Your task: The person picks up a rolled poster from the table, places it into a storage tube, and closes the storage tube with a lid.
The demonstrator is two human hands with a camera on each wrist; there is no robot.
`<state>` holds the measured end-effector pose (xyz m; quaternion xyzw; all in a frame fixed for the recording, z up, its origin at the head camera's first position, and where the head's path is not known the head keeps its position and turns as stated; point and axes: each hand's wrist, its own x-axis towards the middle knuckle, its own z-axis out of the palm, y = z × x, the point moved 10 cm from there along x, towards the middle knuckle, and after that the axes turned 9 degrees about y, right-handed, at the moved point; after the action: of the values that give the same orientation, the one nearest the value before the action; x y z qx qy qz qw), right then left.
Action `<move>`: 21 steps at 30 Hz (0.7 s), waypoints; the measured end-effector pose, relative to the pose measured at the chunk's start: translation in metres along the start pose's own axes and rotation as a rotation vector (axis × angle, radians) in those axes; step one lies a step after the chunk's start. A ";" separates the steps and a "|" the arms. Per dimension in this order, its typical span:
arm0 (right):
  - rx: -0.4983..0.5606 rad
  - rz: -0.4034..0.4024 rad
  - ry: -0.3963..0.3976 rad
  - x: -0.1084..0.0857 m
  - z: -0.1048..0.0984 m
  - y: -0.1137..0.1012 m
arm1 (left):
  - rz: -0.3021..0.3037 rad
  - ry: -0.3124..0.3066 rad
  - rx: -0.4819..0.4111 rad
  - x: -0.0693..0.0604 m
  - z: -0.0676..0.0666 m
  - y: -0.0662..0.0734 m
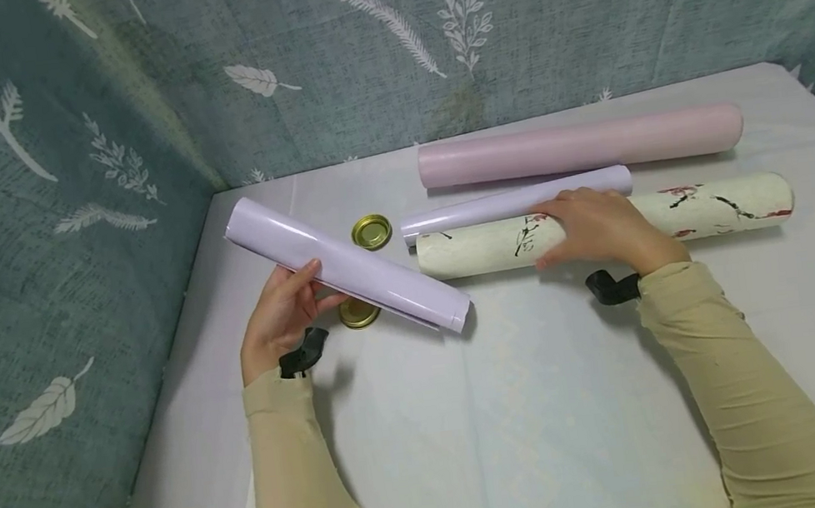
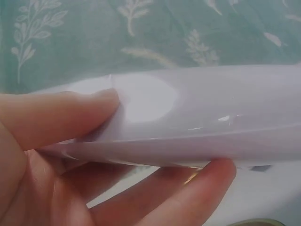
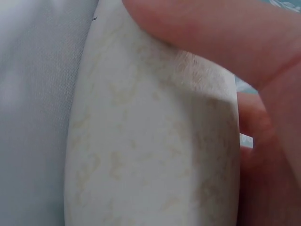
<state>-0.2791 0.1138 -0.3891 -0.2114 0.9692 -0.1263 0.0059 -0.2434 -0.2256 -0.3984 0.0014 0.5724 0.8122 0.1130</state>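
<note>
My left hand [image 1: 277, 319] grips a glossy lavender roll [image 1: 348, 262], thumb on its upper surface and fingers beneath. The roll slants from back left to front right, and a loose sheet edge runs along its lower side. In the left wrist view, the thumb presses the shiny lavender sheet [image 2: 211, 103]. Farther right, my right hand [image 1: 593, 226] lies across a cream roll [image 1: 719, 208] printed with dark branches and red blossoms, thumb on the near side and fingers over the far side. This cream roll [image 3: 131, 136] fills much of the right wrist view.
A second lavender roll [image 1: 478, 211] lies just behind the cream one. A longer pink roll [image 1: 580, 147] rests at the back of the white-covered table [image 1: 546, 406]. One gold lid [image 1: 371, 232] sits behind the slanted roll; another gold lid [image 1: 359, 314] is partly under it.
</note>
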 end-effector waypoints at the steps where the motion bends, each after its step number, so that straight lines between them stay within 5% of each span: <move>1: 0.002 0.000 0.000 0.000 -0.001 0.001 | 0.004 -0.004 -0.005 0.000 0.000 0.000; 21: 0.115 0.029 0.002 -0.014 -0.022 0.023 | 0.094 -0.019 -0.148 0.001 -0.013 0.006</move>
<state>-0.2769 0.1450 -0.3742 -0.1964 0.9633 -0.1820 0.0190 -0.2473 -0.2396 -0.3973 0.0273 0.5089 0.8567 0.0801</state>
